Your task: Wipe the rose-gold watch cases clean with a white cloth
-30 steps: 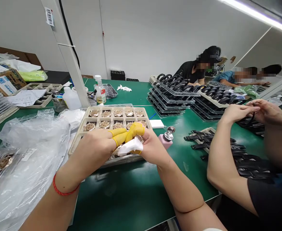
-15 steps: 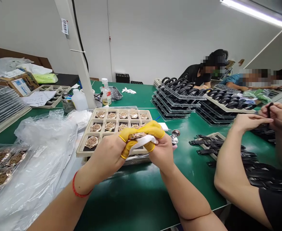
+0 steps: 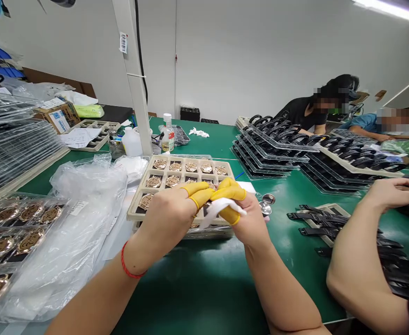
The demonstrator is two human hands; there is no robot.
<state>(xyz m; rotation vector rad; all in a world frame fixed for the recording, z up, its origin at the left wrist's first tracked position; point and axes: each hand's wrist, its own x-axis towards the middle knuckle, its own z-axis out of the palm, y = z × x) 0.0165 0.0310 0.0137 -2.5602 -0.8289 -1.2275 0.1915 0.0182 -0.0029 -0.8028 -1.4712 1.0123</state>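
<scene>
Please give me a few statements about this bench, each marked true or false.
1. The right hand holds a white cloth. True.
2. The red bracelet is on the right wrist. False: it is on the left.
3. The left hand wears yellow finger covers. True.
4. The table has a white top. False: it is green.
5. The tray holds round gold-coloured pieces. True.

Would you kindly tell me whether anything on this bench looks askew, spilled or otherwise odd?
Two small things: a crumpled white tissue lies loose near the back of the green table, as if discarded, and the stack of clear trays to its right is staggered, edges out of line. I see no spill.
</scene>
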